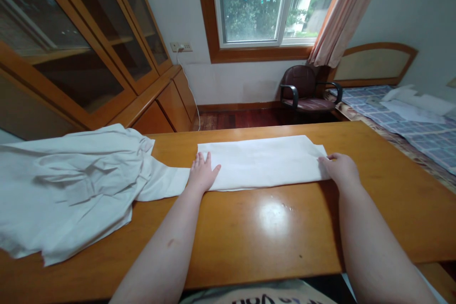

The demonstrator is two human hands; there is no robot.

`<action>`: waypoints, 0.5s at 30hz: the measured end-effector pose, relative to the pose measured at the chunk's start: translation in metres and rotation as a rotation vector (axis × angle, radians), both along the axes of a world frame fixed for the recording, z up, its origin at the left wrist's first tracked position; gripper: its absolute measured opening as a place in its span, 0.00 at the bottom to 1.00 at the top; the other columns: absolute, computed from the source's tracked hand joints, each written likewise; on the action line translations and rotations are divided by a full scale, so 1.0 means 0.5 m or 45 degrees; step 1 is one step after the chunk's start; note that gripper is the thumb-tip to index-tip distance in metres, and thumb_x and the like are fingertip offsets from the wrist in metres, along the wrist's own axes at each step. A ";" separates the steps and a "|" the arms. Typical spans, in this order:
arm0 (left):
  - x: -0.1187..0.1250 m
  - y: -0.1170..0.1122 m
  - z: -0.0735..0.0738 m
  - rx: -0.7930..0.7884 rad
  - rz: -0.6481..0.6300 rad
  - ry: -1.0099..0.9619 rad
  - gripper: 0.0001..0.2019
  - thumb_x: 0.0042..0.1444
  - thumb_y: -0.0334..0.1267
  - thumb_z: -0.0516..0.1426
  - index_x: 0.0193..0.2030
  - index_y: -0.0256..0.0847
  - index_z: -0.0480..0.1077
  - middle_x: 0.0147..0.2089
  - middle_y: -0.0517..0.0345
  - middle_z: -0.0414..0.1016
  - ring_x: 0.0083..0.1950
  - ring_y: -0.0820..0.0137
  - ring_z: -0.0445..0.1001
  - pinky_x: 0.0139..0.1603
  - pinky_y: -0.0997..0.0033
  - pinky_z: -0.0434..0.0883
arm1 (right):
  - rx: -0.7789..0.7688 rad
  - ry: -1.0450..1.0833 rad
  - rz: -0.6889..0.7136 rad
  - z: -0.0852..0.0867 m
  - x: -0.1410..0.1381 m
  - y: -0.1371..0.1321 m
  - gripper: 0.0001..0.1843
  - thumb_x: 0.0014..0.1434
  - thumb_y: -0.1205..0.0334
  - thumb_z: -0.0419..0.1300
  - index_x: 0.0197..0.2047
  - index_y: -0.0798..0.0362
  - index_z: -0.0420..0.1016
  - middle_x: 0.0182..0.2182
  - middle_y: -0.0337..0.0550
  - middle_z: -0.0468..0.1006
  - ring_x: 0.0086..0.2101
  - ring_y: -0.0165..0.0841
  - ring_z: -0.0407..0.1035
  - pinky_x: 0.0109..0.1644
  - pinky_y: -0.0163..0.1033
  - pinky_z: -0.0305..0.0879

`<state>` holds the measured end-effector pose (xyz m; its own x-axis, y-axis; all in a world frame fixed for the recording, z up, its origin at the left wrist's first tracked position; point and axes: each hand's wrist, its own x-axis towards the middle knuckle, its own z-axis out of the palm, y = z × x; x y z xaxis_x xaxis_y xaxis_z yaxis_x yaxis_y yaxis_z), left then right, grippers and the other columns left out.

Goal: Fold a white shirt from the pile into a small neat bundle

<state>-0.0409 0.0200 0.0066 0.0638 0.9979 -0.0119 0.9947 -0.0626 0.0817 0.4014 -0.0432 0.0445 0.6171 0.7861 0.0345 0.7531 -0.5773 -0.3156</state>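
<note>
Clock centred on the folded cloth, 12 = away from the person.

Table [231, 232]: smooth varnished wood, glossy, bright reflection at 6. Cabinet [130, 90] at 10, wood frame, glass-paned upper doors, solid wood lower ones. Bunched cloth [81, 180] at 9, on the table: off-white, matte, loose folds and wrinkles, ragged outline. Narrower flat strip of it runs toward 3, up to the left hand; can't tell if it joins the folded cloth there. Window [252, 4] at 12: sliding glass panes, pale inner frame, wood surround. Bed [392, 114] between 2 and 3, checked fabric cover, crumpled white material on top, arched headboard.

Folded cloth [267, 161]: white, flat, long rectangle, smooth face, small uneven step at its 3 o'clock end. Lies on the table between both hands. Curtain [352, 9] at 1, pink, pleated. Chair [302, 88] also at 1, dark, shiny padding, black curved armrests.

Left hand [203, 173]: palm down, fingers spread, on the 9 o'clock end. Right hand [342, 168]: fingertips pinching the 3 o'clock edge. Wall socket [181, 47] between 10 and 11, thin white cord hanging from it.
</note>
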 end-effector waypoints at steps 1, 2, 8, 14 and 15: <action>0.000 0.000 0.000 -0.001 0.001 0.000 0.37 0.59 0.56 0.43 0.69 0.31 0.46 0.70 0.33 0.43 0.70 0.51 0.42 0.66 0.53 0.48 | 0.059 -0.026 0.033 0.003 -0.005 -0.001 0.17 0.51 0.49 0.56 0.34 0.54 0.76 0.39 0.54 0.77 0.40 0.43 0.70 0.38 0.42 0.63; 0.000 0.000 0.000 -0.002 0.002 0.001 0.37 0.59 0.56 0.43 0.69 0.31 0.46 0.70 0.33 0.43 0.70 0.51 0.42 0.66 0.53 0.48 | 0.119 -0.056 0.086 0.006 -0.011 -0.002 0.15 0.51 0.51 0.57 0.32 0.53 0.75 0.40 0.52 0.76 0.41 0.42 0.69 0.40 0.41 0.63; 0.000 0.001 -0.001 -0.004 0.004 0.014 0.37 0.59 0.57 0.43 0.69 0.31 0.46 0.70 0.33 0.43 0.70 0.51 0.43 0.66 0.54 0.48 | 0.161 -0.104 0.379 0.013 -0.040 -0.001 0.10 0.51 0.55 0.57 0.24 0.51 0.68 0.46 0.47 0.75 0.44 0.39 0.68 0.43 0.37 0.61; 0.000 0.002 -0.001 0.002 0.003 0.036 0.37 0.60 0.56 0.43 0.68 0.31 0.46 0.69 0.32 0.43 0.70 0.51 0.43 0.66 0.54 0.49 | -0.070 0.003 0.378 0.011 -0.054 0.004 0.13 0.53 0.51 0.53 0.26 0.51 0.68 0.25 0.43 0.75 0.27 0.35 0.67 0.28 0.36 0.54; 0.000 0.002 -0.001 0.003 0.002 0.037 0.37 0.60 0.56 0.43 0.68 0.32 0.46 0.69 0.32 0.43 0.70 0.51 0.43 0.66 0.54 0.49 | -0.083 -0.018 0.408 0.009 -0.056 0.006 0.13 0.53 0.51 0.53 0.26 0.51 0.69 0.25 0.44 0.75 0.28 0.35 0.68 0.29 0.36 0.54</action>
<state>-0.0412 0.0209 0.0062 0.0615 0.9980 -0.0118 0.9968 -0.0608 0.0526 0.3732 -0.0404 0.0489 0.3376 0.9412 -0.0151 0.9039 -0.3287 -0.2738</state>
